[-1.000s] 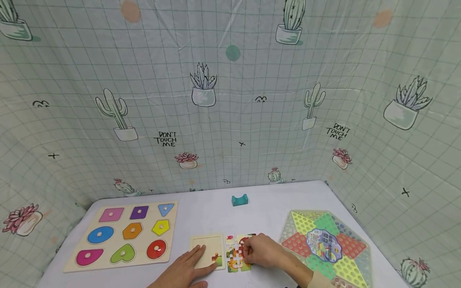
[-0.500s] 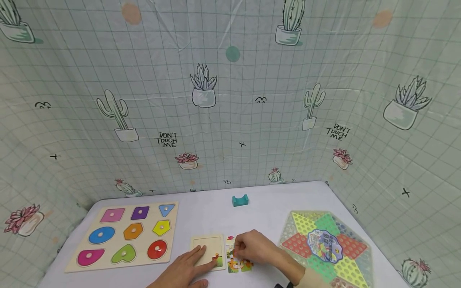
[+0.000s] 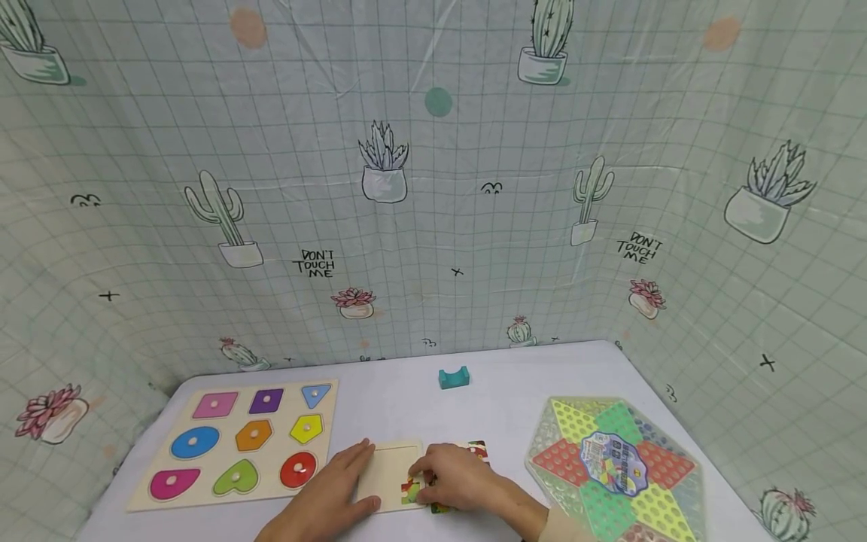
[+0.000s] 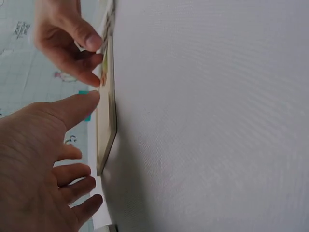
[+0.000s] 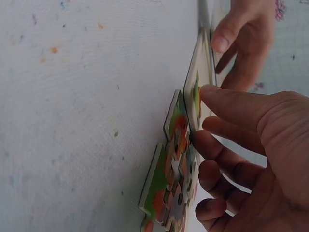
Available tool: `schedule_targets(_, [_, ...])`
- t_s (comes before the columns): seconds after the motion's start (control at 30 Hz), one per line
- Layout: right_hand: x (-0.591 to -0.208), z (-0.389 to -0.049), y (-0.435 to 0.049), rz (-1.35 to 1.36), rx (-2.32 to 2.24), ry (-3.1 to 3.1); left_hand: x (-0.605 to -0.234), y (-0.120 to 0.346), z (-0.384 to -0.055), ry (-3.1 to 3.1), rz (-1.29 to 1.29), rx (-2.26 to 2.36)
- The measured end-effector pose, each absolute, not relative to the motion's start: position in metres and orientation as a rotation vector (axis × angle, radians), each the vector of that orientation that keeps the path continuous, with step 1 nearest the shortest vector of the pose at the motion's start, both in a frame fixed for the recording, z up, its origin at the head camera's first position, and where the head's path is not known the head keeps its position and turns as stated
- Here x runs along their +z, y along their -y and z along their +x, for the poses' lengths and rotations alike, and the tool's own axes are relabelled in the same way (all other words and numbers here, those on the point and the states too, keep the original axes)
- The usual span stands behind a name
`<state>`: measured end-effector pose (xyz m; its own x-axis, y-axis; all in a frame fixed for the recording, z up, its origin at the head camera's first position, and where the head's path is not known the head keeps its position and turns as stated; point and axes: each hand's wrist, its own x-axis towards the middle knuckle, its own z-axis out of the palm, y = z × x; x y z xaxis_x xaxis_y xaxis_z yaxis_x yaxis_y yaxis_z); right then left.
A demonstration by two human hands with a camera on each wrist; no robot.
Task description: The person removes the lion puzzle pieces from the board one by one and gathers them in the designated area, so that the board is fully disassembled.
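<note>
A small wooden puzzle tray [image 3: 387, 476] lies at the front middle of the table. Colourful jigsaw pieces [image 3: 409, 492] sit in its lower right corner. My left hand [image 3: 327, 491] is at the tray's left side, fingers stretched along the edge and thumb near the front rim. Over the right rim, my right hand [image 3: 455, 476] pinches a puzzle piece with thumb and fingers, close to the pieces in the corner; its fingers hide much of that piece. Beside the tray, a block of joined puzzle pieces [image 5: 176, 159] lies partly beneath my right hand.
A wooden shape board [image 3: 267, 485] with knobbed shapes lies to the left. On the right is a hexagonal Chinese checkers board [image 3: 612, 429] with a printed label. A small teal holder [image 3: 454, 378] stands toward the back. A patterned curtain [image 3: 433, 226] surrounds the table.
My right hand has moved left from the block of puzzle pieces to the tray's lower right corner. My left hand has shifted from lying over the tray to its left edge.
</note>
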<state>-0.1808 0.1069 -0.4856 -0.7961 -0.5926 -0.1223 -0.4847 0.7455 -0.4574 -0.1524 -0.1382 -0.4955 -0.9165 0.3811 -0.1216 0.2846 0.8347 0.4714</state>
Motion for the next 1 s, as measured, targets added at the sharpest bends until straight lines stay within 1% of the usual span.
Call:
schedule_targets(0.3, [-0.4871, -0.1795, -0.1043, -0.876, -0.565, -2.702, -0.5002, 0.1402, -0.1562, -2.787, 0.438, 0.719])
schedule_targets(0.53, [-0.4883, -0.1825, -0.1016, -0.870, -0.575, -2.704, -0.5005, 0.1399, -0.1575, -2.795, 0.441, 0.727])
schedule_targets(0.8, [-0.4879, -0.1858, -0.0996, -0.823, -0.720, -2.660, -0.4998, 0.1406, -0.1553, -2.813, 0.466, 0.724])
schedule_targets(1.0, [-0.4890, -0.1849, -0.0993, -0.780, -0.910, -2.602, -0.5004, 0.1419, -0.1545, -2.814, 0.471, 0.704])
